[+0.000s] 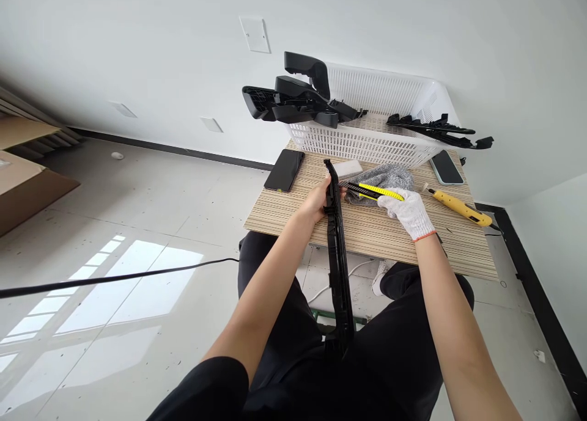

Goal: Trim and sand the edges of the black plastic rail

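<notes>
My bare left hand (318,200) is closed around the upper part of a long black plastic trim piece (338,256), whose lower end reaches down between my legs. In my gloved right hand (406,210) is a yellow and black utility knife (376,192). Its blade end points left, right by the trim piece; whether it touches cannot be made out. Behind the knife lies a crumpled grey cloth (389,175), and a white block (347,168) sits just beyond the trim's top end.
A white plastic basket (367,145) with several black plastic parts (298,100) stands at the table's (284,210) back. A dark phone (284,170) lies left, another phone (446,167) right. A yellow corded tool (461,208) rests at the right edge. A black cable (119,277) crosses at left.
</notes>
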`<state>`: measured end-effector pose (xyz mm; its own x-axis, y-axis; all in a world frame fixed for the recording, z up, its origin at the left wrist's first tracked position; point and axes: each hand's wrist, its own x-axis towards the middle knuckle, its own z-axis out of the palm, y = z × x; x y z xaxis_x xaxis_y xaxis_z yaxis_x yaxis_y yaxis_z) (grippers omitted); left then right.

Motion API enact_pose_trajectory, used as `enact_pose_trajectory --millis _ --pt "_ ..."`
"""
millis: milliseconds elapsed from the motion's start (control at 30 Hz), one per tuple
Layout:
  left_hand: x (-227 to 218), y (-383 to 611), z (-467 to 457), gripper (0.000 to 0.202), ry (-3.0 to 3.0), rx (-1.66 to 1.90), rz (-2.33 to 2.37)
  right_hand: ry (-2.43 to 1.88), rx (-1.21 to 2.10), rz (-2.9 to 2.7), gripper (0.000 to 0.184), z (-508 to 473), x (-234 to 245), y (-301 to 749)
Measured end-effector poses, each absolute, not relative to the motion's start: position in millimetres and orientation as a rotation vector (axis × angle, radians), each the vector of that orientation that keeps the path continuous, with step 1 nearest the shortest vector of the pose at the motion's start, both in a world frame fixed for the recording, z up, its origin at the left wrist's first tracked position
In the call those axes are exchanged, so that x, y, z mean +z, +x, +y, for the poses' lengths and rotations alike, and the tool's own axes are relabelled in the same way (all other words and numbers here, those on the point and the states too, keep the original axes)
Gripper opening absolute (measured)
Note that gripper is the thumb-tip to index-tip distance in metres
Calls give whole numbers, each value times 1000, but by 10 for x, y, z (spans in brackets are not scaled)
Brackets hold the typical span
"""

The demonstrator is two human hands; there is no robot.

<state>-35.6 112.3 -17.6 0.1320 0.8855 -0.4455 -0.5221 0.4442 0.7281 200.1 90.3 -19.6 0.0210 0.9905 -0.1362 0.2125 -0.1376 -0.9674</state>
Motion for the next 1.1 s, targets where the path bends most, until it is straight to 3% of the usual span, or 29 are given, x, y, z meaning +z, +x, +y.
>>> enact_pose_trajectory --millis 800,1100 --pt "-241 -371 1145 41 517 1070 945 -1464 1230 -1376 48 883 -181 1994" --pt "-204 -398 1091 25 601 1040 919 -1551 1111 -1363 42 882 -125 1957"
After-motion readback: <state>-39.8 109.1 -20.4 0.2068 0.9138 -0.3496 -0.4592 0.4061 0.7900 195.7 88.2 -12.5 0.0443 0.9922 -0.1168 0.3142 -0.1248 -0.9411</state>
